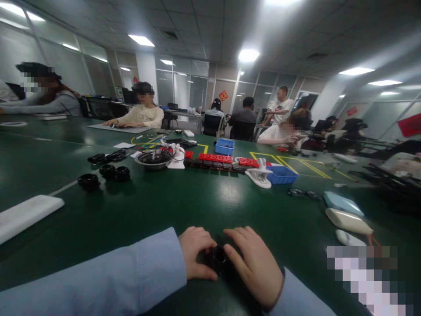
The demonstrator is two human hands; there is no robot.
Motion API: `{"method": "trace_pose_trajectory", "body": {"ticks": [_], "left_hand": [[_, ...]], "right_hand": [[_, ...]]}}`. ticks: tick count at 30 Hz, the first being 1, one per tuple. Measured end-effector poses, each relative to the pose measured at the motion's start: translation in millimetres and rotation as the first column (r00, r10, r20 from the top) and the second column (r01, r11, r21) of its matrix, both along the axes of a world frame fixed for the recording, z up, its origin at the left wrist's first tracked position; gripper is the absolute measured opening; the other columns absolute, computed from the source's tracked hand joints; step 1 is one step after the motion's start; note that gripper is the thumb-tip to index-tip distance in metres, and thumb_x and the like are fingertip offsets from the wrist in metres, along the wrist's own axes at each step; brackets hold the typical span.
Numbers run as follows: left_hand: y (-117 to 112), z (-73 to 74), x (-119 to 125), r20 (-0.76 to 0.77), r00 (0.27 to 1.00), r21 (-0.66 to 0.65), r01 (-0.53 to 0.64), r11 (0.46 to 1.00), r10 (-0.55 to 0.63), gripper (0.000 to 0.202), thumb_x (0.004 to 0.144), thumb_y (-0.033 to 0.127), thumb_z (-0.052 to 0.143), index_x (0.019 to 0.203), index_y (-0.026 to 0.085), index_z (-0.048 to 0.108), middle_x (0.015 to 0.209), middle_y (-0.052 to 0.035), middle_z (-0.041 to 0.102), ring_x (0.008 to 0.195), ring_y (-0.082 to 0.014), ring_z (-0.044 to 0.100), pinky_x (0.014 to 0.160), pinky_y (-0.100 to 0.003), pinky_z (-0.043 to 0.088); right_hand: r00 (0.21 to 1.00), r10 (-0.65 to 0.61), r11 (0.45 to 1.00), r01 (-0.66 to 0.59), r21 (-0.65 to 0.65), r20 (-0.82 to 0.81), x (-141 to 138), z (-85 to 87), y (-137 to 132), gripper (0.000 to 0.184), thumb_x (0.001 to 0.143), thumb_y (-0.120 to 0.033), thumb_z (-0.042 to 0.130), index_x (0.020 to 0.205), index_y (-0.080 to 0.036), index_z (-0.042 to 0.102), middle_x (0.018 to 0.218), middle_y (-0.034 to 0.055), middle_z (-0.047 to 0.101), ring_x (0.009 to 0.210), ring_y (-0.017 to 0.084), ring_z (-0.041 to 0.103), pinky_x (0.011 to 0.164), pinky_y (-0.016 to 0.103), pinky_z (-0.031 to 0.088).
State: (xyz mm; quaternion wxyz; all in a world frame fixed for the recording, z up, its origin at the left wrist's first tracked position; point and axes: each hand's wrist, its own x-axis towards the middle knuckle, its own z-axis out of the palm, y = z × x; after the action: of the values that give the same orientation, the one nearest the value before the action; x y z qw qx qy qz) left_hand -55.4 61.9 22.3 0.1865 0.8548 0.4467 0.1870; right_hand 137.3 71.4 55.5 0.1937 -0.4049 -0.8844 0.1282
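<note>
My left hand (196,252) and my right hand (251,263) rest together on the green table (210,202) at the near edge. Both curl around a small black round part (219,258) that sits between them, mostly hidden by the fingers. Light blue sleeves cover both forearms. Three similar black round parts (105,175) stand further off to the left.
A metal bowl (154,159), a row of red blocks (215,158), two blue bins (281,174), a white clamp-like tool (259,175) and glasses (304,193) lie mid-table. A white slab (26,215) sits left, pale cases (345,215) right. Several people sit around the far side.
</note>
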Motion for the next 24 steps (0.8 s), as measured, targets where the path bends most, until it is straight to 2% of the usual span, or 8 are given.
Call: {"method": "trace_pose_trajectory", "body": {"ticks": [8,15,24], "left_hand": [[1,-1.8,0,0.03,1.0,0.003,0.01,1.0,-0.01,0.042,0.06,0.052,0.07,0.082,0.018,0.058,0.074,0.0005,0.055,0.072,-0.0167,0.05,0.065,-0.028,0.031],[1,-1.0,0,-0.015,1.0,0.016,0.016,1.0,-0.015,0.04,0.062,0.052,0.068,0.083,0.019,0.058,0.074,0.0011,0.055,0.072,-0.0162,0.05,0.064,-0.027,0.032],[1,-0.8,1,-0.03,0.999,0.025,0.019,1.0,-0.018,0.041,0.061,0.052,0.07,0.08,0.017,0.059,0.071,0.0008,0.054,0.071,-0.0166,0.05,0.062,-0.027,0.032]], "right_hand": [[0.993,0.068,0.998,-0.069,-0.001,-0.094,3,1.3,-1,0.025,0.087,-0.028,0.04,0.102,-0.017,0.057,0.093,0.0073,0.061,0.087,0.022,0.052,0.078,0.038,0.04],[0.965,0.18,0.984,-0.178,0.03,-0.192,0,1.6,-10,0.018,0.081,-0.024,0.049,0.096,-0.018,0.057,0.087,0.0054,0.06,0.08,0.019,0.051,0.073,0.035,0.04],[0.967,0.178,0.984,-0.179,0.012,-0.183,-5,3.6,-14,0.017,0.08,-0.018,0.05,0.094,-0.018,0.059,0.081,0.0058,0.058,0.076,0.019,0.049,0.067,0.033,0.041]]}}
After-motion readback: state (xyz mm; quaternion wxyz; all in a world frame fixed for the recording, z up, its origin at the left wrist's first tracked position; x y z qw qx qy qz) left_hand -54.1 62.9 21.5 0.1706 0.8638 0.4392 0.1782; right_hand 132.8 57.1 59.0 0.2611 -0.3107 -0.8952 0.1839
